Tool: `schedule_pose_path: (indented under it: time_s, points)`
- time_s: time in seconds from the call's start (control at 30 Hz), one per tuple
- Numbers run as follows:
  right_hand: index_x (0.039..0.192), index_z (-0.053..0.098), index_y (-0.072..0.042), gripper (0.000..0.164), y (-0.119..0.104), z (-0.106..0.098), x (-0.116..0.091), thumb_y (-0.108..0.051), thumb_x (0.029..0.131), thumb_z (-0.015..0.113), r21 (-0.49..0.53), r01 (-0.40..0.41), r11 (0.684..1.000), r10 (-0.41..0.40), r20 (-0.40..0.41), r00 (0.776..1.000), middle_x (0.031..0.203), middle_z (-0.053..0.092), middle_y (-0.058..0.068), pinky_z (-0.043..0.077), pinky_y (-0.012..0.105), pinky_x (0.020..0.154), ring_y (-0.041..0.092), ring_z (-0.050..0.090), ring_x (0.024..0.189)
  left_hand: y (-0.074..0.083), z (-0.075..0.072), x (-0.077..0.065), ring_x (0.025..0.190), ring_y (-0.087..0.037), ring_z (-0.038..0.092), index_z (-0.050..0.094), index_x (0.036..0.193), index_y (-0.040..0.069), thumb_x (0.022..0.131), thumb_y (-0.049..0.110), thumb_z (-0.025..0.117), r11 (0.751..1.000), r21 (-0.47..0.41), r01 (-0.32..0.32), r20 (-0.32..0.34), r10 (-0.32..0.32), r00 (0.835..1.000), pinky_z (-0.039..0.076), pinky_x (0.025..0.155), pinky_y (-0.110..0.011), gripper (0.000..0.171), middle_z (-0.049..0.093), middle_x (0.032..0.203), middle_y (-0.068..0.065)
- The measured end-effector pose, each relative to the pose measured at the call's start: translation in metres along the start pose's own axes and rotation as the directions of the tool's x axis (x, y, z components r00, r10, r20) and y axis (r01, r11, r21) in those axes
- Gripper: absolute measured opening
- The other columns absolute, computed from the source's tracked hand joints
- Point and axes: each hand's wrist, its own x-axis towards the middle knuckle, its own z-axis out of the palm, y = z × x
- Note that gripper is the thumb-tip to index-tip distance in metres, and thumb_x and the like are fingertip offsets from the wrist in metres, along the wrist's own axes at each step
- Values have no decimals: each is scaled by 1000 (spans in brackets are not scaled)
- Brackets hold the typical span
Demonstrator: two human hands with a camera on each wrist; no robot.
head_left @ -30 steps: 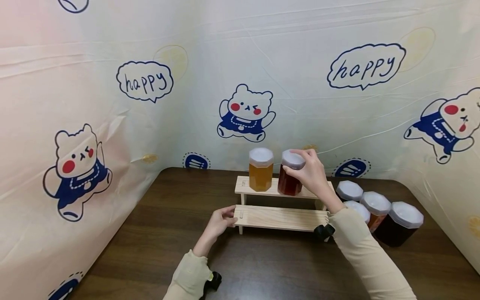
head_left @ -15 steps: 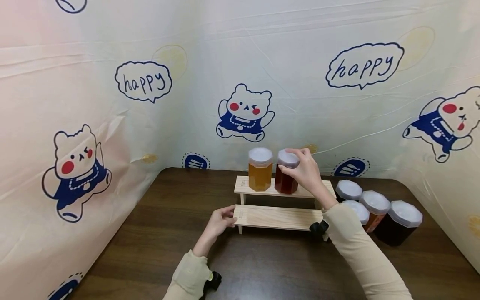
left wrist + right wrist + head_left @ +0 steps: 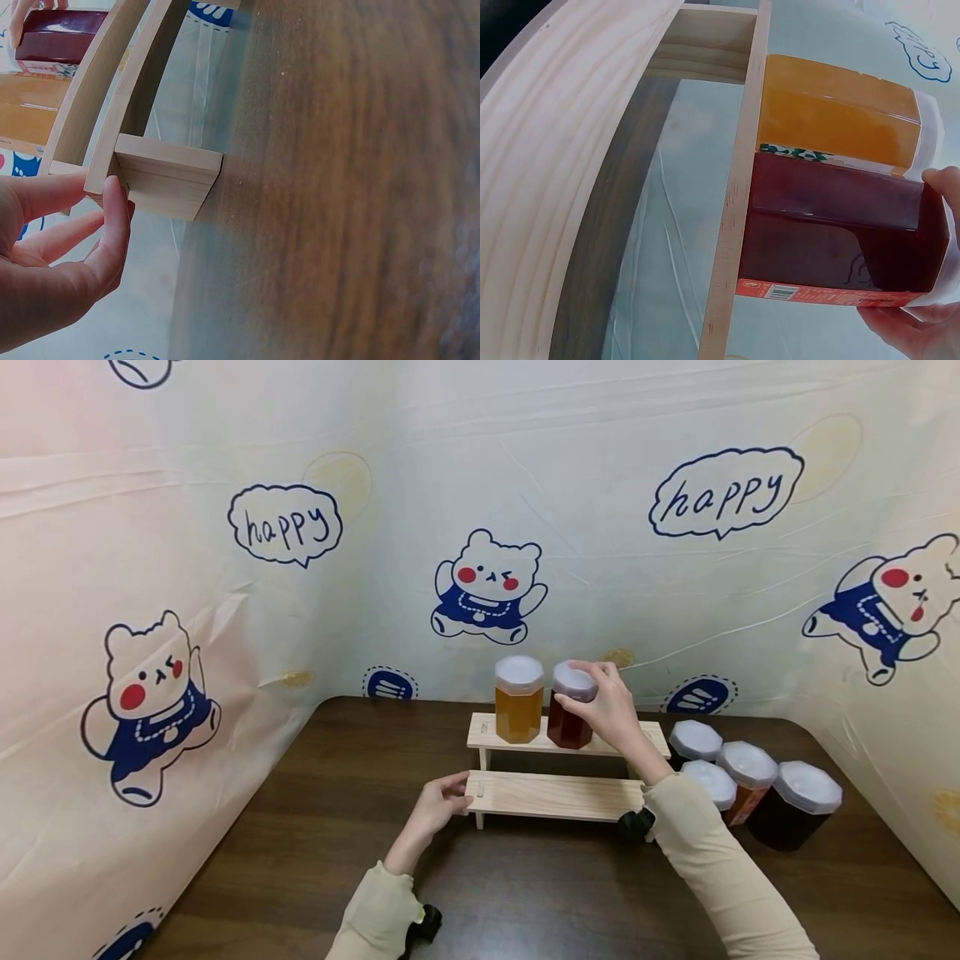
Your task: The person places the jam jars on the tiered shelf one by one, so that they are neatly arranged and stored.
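Observation:
My right hand (image 3: 606, 706) grips a dark red jar (image 3: 832, 232) near its white lid, thumb on one side and fingers on the other. That jar stands upright on the upper shelf of a two-step wooden rack (image 3: 558, 795). Beside it, to the left on the same shelf, is an amber jar (image 3: 518, 714) with a white octagonal lid. My left hand (image 3: 437, 807) pinches the left end of the lower shelf; in the left wrist view the thumb and fingers (image 3: 112, 225) lie around the board's end, by its wooden leg (image 3: 169, 176).
Several more lidded jars stand on the table right of the rack, among them a dark jar (image 3: 798, 810) and an orange-red jar (image 3: 744, 777). The brown table (image 3: 540, 893) is bordered by a printed curtain (image 3: 600, 568) at the back and sides.
My right hand has shifted left with the dark red jar, bringing it closer to the amber jar. The left hand stays at the rack's lower shelf.

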Motion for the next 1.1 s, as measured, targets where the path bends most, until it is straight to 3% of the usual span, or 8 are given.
schedule_pose_path:
  time_s: [0.3,0.5,1.1]
  points:
    - [122,50,-14,52,3,2,0,-30,76,68,36,-6,999,5,23,1000,122,38,19,46,51,84,35,45,101,-3,0,2,59,-12,52,44,118,-19,77,-13,54,1000,-2,2,0,-2,1000,54,59,-30,42,52,89,-28]
    - [123,48,-14,53,4,1,-3,-30,77,68,47,-4,999,3,28,1000,125,36,20,45,51,86,35,44,104,-2,0,1,59,-13,52,44,118,-19,77,-13,54,1000,-4,-1,0,1,1000,54,61,-35,42,52,89,-28]
    - [125,46,-4,53,11,-11,-30,-21,80,66,-7,109,994,-109,-74,991,126,39,20,39,52,91,34,41,113,-1,0,0,59,-13,52,44,118,-18,77,-12,54,1000,0,2,-1,-2,1000,54,64,-43,42,51,89,-27]
